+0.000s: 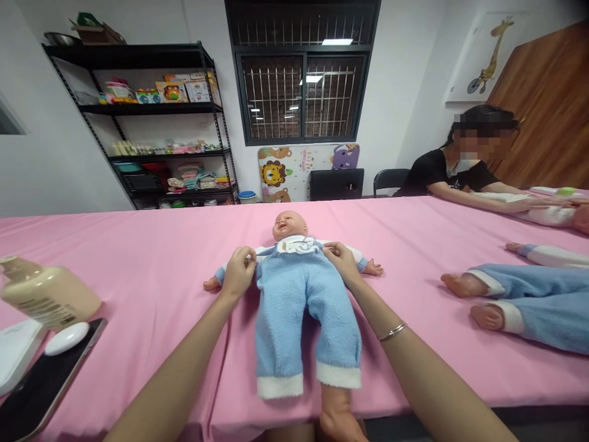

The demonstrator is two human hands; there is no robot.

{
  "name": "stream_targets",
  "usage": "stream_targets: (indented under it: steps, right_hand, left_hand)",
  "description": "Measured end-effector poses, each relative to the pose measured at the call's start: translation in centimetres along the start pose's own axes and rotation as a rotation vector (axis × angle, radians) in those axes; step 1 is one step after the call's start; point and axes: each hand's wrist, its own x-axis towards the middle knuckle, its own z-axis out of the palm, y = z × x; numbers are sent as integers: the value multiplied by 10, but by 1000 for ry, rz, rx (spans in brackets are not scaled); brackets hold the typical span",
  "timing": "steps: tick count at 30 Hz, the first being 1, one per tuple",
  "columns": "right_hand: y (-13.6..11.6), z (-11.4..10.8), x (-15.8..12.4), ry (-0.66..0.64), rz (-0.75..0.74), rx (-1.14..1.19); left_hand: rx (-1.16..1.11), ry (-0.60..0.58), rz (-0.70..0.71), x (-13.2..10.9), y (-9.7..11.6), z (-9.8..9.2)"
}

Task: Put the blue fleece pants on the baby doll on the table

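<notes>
A baby doll (291,226) lies on its back on the pink table cover (151,258), head away from me, dressed in a light blue fleece overall (299,307) with a white bib. My left hand (238,271) pinches the overall at the doll's shoulder on the left side. At the other shoulder, my right hand (341,261) pinches the fabric in the same way; a thin bracelet sits on that forearm. One bare doll foot (338,411) hangs past the near table edge.
A beige pump bottle (46,294) lies at the left, beside a phone (50,374) with a white oval object on it. A second doll in blue (529,307) lies at the right. Another person (455,175) sits at the far right with a third doll. Shelves stand behind.
</notes>
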Motion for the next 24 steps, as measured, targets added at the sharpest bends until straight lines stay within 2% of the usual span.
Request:
stream_targets:
  steps: [2, 5, 6, 8, 11, 14, 19, 21, 24]
  right_hand:
    - [-3, 1, -1, 64, -63, -42]
    - [-24, 4, -11, 73, -282, -169]
    - [-33, 7, -16, 16, -368, -210]
    - [-49, 13, -28, -180, -515, -276]
    - [-63, 23, -43, -476, -604, -382]
    - [-66, 28, -48, -578, -621, -427]
    - [-60, 26, -43, -515, -577, -397]
    - [-59, 22, -41, -452, -526, -415]
    - [-72, 20, -39, -270, -466, -439]
  left_hand:
    - [206, 1, 66, -2, 2, 2]
    - [399, -5, -16, -8, 11, 7]
    - [400, -4, -72, -10, 15, 9]
    - [311, -27, -164, -13, 20, 12]
    - [73, -46, -209, -15, 25, 18]
    - [-155, 46, -188, -16, 31, 26]
    - [-149, 177, -2, -23, 42, 44]
    - [-120, 173, -48, -27, 39, 49]
    - [-62, 143, -154, -30, 28, 56]
